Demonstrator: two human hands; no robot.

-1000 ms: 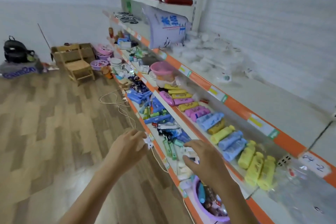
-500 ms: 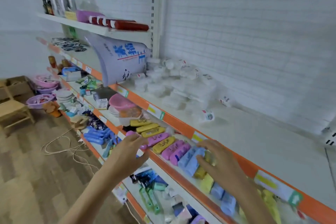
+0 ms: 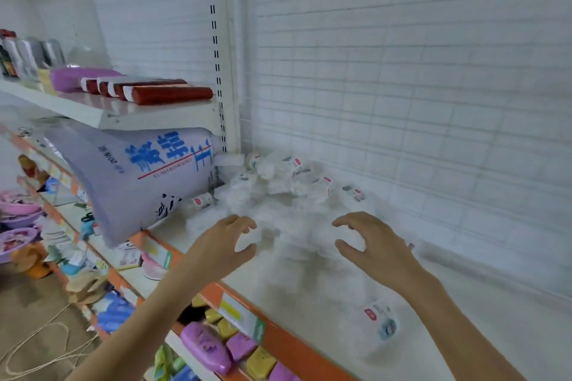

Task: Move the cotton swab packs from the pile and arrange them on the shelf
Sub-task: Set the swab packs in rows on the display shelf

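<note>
Cotton swab packs [image 3: 278, 173] piled on shelf [image 3: 495, 325], left hand [image 3: 227, 243] and right hand [image 3: 371, 244] hovering, fingers spread, empty

Clear swab packs [image 3: 278, 176], white inside with small red labels, are heaped in a blurred pile at the far left of the white shelf [image 3: 495, 334]. One pack [image 3: 376, 323] is seen lying apart, nearer and to the right.

Motion blur smears the pile of cotton swab packs [image 3: 288, 182] into a white haze, so single packs cannot be counted. Both forearms run off the bottom edge. The labels on one nearer pack [image 3: 376, 323] are unreadable.
</note>
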